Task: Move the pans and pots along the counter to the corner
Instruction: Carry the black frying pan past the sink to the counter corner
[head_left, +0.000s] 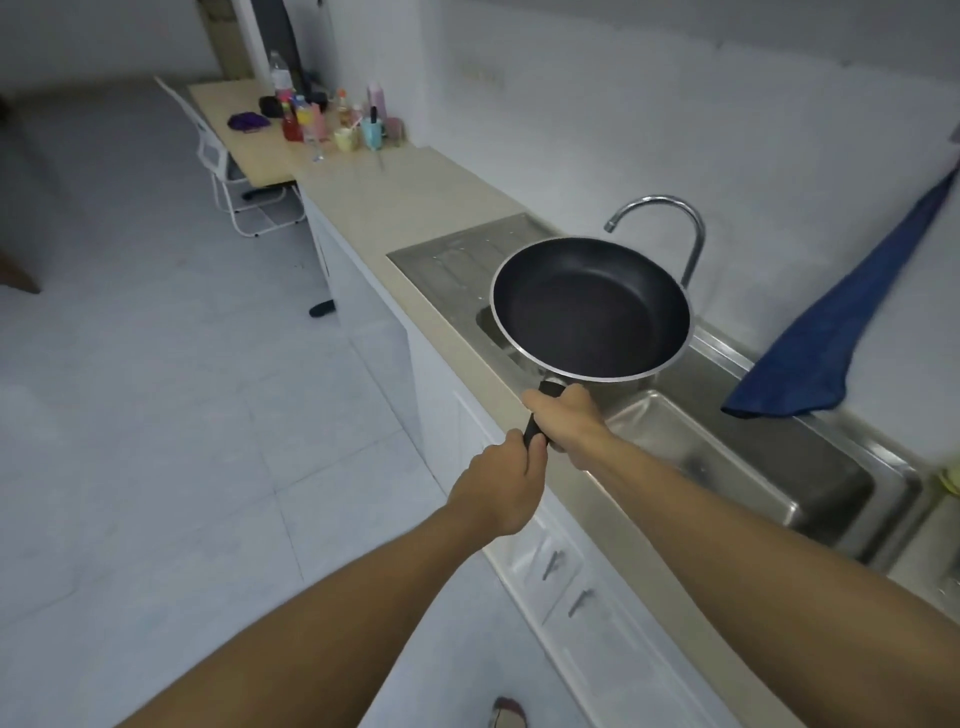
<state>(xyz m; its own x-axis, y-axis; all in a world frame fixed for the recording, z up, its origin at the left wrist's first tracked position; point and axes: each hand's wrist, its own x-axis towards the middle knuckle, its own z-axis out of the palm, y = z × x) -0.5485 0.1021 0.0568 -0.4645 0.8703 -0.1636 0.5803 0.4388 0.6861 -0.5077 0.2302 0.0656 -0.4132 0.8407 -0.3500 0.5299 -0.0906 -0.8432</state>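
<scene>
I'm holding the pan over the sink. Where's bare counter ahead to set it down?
Room for the pan: the beige counter between the drainboard and the cups, mostly bare from wall to front edge. Past it, bottles and cups crowd the wooden table's wall side.

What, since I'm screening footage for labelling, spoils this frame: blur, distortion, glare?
Head view: wide-angle bending curves the counter; lighting dim and flat; frying pan, left hand and right hand fairly sharp; far bottles soft; slight sheen on the faucet.
</scene>
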